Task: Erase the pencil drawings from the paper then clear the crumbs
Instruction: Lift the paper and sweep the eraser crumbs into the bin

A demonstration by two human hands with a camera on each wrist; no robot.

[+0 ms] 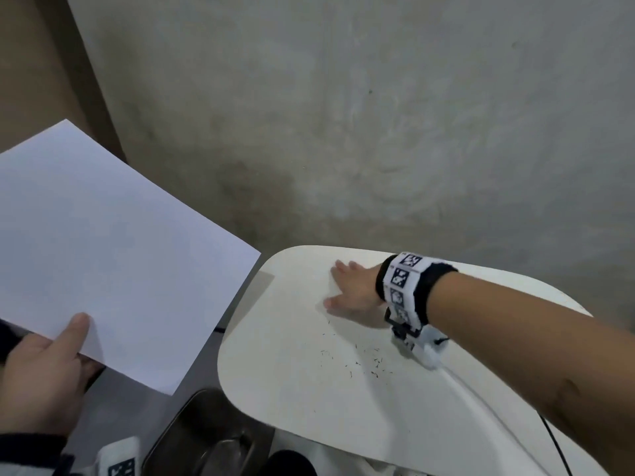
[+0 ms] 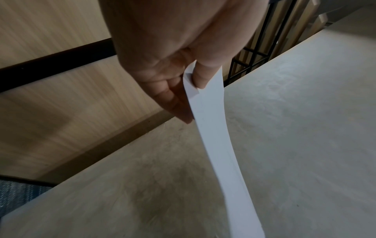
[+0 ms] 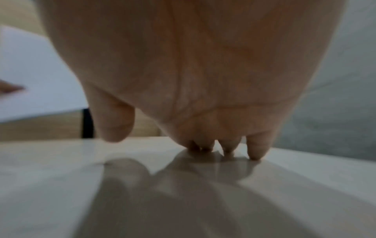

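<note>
A blank white sheet of paper (image 1: pixel 113 252) is held up in the air left of the small white table (image 1: pixel 295 400). My left hand (image 1: pixel 44 369) pinches its near edge, thumb on top and fingers underneath; in the left wrist view the paper (image 2: pixel 215 145) runs edge-on away from my left hand (image 2: pixel 183 87). My right hand (image 1: pixel 354 290) lies flat on the far part of the table with straight fingers (image 3: pixel 258 149) touching the surface. Dark eraser crumbs (image 1: pixel 364 359) are scattered on the table just nearer than that hand. No eraser is in sight.
The grey concrete floor (image 1: pixel 378 115) lies beyond the table. A dark metal chair frame (image 1: pixel 206 438) sits below the table's near left corner. A wood-panelled wall (image 1: pixel 41 63) stands at the far left. A thin black cable (image 1: pixel 556 444) hangs at the right.
</note>
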